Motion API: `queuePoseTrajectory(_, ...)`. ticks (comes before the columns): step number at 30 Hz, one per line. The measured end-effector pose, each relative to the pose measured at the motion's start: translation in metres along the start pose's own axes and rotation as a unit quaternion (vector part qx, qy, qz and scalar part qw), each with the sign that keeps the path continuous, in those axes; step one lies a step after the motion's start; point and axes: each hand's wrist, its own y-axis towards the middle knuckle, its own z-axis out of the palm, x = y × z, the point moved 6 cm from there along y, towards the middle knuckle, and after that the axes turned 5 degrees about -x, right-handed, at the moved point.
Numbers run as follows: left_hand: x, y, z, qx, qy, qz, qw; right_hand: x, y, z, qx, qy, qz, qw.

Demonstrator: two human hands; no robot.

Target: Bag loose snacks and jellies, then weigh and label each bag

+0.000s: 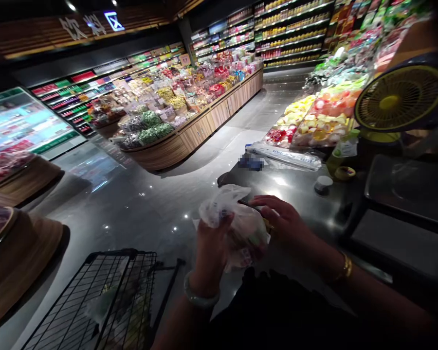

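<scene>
A clear plastic bag [237, 221] with wrapped sweets inside sits between my two hands at the edge of a dark counter [299, 194]. My left hand [211, 248] is closed around the gathered top and side of the bag; a pale bangle is on that wrist. My right hand [282, 221] rests against the bag's right side, fingers curled onto it, with a gold bracelet on the wrist.
A black wire shopping cart [105, 301] stands at lower left. On the counter lie a roll of plastic bags [284, 155], a small white cap [323, 183], a weighing scale [409, 189] and a yellow fan [399, 99]. Candy displays [190, 112] line the glossy aisle.
</scene>
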Motion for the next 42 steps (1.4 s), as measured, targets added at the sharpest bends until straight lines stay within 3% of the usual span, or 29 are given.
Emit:
queuePoseTrajectory(2, 0.01, 0.003, -0.006, 0.004, -0.033, -0.039, 0.999, 0.024, 0.015, 0.028, 0.054, -0.059, -0.038, 0.996)
queuePoseTrajectory(4, 0.015, 0.006, -0.013, 0.027, -0.045, -0.064, 0.997, 0.027, 0.024, 0.053, 0.067, -0.094, -0.004, 0.993)
queuePoseTrajectory(7, 0.022, 0.01, -0.024, 0.104, -0.099, -0.121, 0.982, 0.011, 0.027, 0.085, 0.093, -0.005, 0.094, 0.991)
queuePoseTrajectory(10, 0.028, 0.016, -0.037, 0.155, -0.19, -0.178, 0.953, -0.008, 0.024, 0.103, 0.105, 0.108, 0.15, 0.977)
queuePoseTrajectory(14, 0.036, 0.033, -0.062, 0.105, -0.23, -0.224, 0.941, -0.021, 0.021, 0.116, 0.11, 0.168, 0.191, 0.961)
queuePoseTrajectory(20, 0.024, 0.057, -0.097, -0.024, -0.316, -0.146, 0.937, -0.02, 0.029, 0.125, 0.066, 0.278, 0.269, 0.92)
queuePoseTrajectory(25, 0.021, 0.068, -0.127, -0.11, -0.334, -0.087, 0.932, -0.023, 0.049, 0.144, 0.076, 0.344, 0.253, 0.901)
queuePoseTrajectory(32, 0.023, 0.105, -0.146, -0.047, -0.354, -0.134, 0.924, -0.039, 0.087, 0.205, 0.125, 0.504, 0.333, 0.787)
queuePoseTrajectory(36, 0.012, 0.12, -0.163, 0.046, -0.23, -0.136, 0.963, -0.038, 0.118, 0.232, 0.114, 0.564, 0.377, 0.726)
queuePoseTrajectory(39, -0.001, 0.137, -0.179, 0.041, -0.173, -0.107, 0.978, -0.036, 0.136, 0.251, 0.117, 0.563, 0.385, 0.722)
queuePoseTrajectory(42, -0.016, 0.163, -0.189, -0.016, -0.253, -0.039, 0.967, -0.044, 0.146, 0.266, 0.131, 0.513, 0.394, 0.751)
